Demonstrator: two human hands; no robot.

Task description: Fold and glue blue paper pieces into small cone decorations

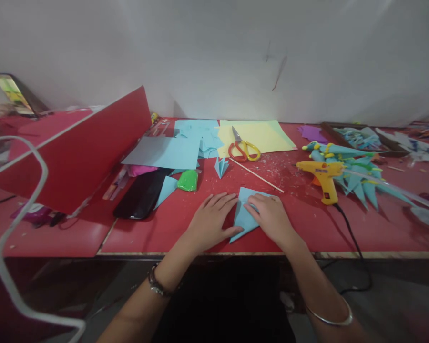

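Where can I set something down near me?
Two patches of red tabletop look bare near the front: between smartphone and left hand, and between right hand and yellow glue gun. It's crowded around the scissors, and right of the glue gun, among blue paper cones.

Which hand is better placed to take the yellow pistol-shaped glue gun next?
Probably the right hand: it rests on the folded light-blue paper, nearer the glue gun than the left hand.

Light blue paper (240, 215), flat on red tabletop (136, 237), sharp corner at near left.
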